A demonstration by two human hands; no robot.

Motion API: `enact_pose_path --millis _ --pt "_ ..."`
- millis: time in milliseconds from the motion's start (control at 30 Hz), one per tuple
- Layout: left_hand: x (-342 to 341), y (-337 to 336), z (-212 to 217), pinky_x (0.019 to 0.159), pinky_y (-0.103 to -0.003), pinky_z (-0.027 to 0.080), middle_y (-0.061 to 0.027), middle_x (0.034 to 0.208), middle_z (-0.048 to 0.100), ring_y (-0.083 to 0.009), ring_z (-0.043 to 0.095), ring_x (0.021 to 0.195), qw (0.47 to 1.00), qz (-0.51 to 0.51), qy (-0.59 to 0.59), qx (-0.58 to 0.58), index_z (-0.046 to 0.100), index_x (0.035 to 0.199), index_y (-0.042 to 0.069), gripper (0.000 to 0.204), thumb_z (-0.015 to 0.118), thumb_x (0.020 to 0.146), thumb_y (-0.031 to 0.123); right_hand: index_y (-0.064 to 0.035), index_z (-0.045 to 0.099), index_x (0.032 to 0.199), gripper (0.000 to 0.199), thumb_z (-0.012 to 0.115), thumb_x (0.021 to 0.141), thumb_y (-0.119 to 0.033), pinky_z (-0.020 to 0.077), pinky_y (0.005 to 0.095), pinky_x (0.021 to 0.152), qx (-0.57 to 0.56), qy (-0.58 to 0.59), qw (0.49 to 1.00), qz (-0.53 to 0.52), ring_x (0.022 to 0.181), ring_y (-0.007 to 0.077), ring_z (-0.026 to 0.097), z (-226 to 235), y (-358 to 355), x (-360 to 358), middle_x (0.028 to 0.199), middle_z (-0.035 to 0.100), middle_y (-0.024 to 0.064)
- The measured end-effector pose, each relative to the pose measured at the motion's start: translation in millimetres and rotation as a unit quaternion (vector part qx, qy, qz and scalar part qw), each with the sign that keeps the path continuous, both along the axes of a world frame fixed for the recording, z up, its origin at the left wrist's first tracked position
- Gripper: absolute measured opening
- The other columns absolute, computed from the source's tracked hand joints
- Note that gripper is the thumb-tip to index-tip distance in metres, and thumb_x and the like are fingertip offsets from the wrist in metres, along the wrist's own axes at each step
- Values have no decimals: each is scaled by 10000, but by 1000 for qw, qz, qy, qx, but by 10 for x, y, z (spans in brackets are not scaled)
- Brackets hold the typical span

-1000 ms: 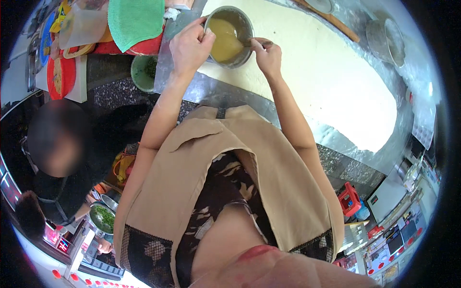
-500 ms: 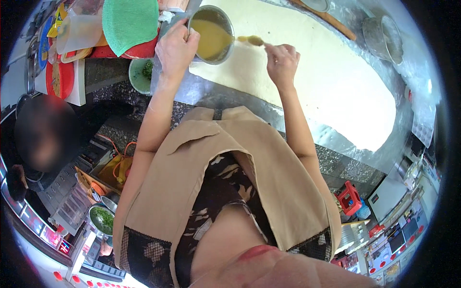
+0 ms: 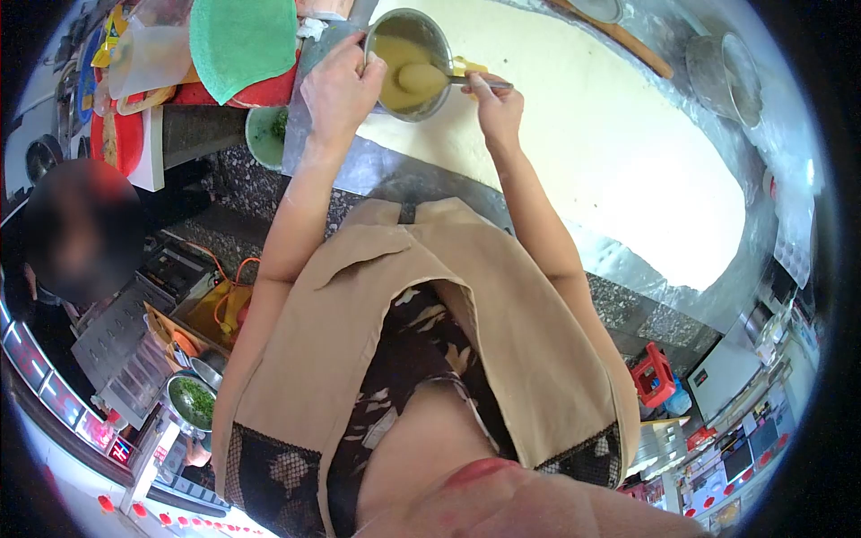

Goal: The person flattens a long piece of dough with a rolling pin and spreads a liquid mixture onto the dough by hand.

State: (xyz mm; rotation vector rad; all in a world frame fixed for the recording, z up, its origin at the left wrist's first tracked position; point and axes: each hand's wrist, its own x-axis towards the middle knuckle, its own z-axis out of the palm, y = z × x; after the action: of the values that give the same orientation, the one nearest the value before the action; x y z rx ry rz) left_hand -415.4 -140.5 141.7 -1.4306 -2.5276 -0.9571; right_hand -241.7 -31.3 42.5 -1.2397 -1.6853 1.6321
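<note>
Our left grip [image 3: 344, 88] clamps the pot [image 3: 408, 24], our right grip [image 3: 496, 100] its spoon [image 3: 456, 80]; dough [image 3: 619, 152] lies open toward frame right.

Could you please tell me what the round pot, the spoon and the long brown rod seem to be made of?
The pot looks like dull metal, perhaps steel: grey wall, thin rim. The spoon is likely smooth metal, given its slim grey handle. The rod appears wooden, from its warm brown colour; any varnish is unclear.
</note>
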Motion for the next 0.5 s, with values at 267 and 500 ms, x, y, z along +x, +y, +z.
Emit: enact_pose_path --millis 267,500 --pt "-130 -93 -36 554 -388 498 -106 1006 694 -308 632 632 999 11 13 27 472 573 29 267 674 712 135 -34 712 988 170 643 875 -140 417 285 817 -32 81 990 -111 834 154 612 162 83 485 845 693 55" --pt "-150 -106 -42 556 -391 499 -111 1006 693 -311 633 637 999 10 36 27 479 579 30 259 668 719 139 -160 725 958 168 682 810 -94 395 325 795 452 -40 891 -5 846 218 579 290 68 311 781 668 10"
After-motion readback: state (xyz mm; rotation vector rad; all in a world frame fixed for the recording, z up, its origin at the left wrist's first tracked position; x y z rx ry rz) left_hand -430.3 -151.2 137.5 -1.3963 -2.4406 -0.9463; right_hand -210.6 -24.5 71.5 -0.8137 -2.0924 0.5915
